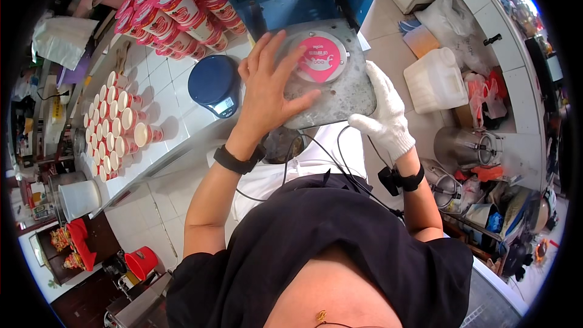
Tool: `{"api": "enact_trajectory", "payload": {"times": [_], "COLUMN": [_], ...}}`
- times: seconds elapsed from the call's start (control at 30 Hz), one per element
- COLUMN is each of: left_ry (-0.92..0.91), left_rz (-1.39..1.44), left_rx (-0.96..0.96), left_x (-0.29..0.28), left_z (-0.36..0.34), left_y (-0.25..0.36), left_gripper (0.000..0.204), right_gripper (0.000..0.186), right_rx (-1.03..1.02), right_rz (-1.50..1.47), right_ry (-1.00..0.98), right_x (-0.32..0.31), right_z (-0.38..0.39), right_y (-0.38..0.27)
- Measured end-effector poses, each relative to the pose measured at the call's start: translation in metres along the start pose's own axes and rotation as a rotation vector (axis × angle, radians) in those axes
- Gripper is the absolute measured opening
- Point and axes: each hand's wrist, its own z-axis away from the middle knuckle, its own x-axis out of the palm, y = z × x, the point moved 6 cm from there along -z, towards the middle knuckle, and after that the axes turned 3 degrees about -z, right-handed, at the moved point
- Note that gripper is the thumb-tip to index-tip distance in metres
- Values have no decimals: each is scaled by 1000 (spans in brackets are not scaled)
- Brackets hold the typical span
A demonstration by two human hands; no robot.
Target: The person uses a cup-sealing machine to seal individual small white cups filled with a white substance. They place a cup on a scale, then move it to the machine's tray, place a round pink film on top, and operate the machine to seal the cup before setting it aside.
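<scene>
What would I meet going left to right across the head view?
Small red-and-white paper cups, dark-blue digital scale, bare left hand, round pink lid, white-gloved right hand, translucent white plastic jug.

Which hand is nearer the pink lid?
The left hand, at the left edge of the pink lid. The gloved right hand is farther, at the right edge of the metal plate.

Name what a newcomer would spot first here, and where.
Probably the pink round lid on the grey metal plate, between a bare left hand and a white-gloved right hand. Next, the stack of pink-lidded cups at upper left, then the smaller cups clustered on the tiled counter, left of the blue scale.
</scene>
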Motion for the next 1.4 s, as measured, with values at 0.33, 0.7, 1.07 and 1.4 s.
{"api": "enact_trajectory", "payload": {"times": [0.33, 0.7, 1.07, 1.4], "left_ry": [-53, 3, 151, 342], "left_rz": [107, -31, -72, -252], "left_rx": [26, 136, 40, -126], "left_x": [-8, -19, -17, 0], "left_z": [19, 6, 24, -21], "left_y": [2, 11, 2, -55], "left_gripper": [127, 135, 134, 154], "right_gripper": [132, 129, 129, 115], "right_rx": [-37, -87, -87, 102], "right_rz": [149, 199, 199, -43], "right_ry": [-35, -44, 53, 82], "right_x": [6, -8, 2, 11], "right_z": [0, -17, -26, -109], "right_y": [14, 6, 18, 32]}}
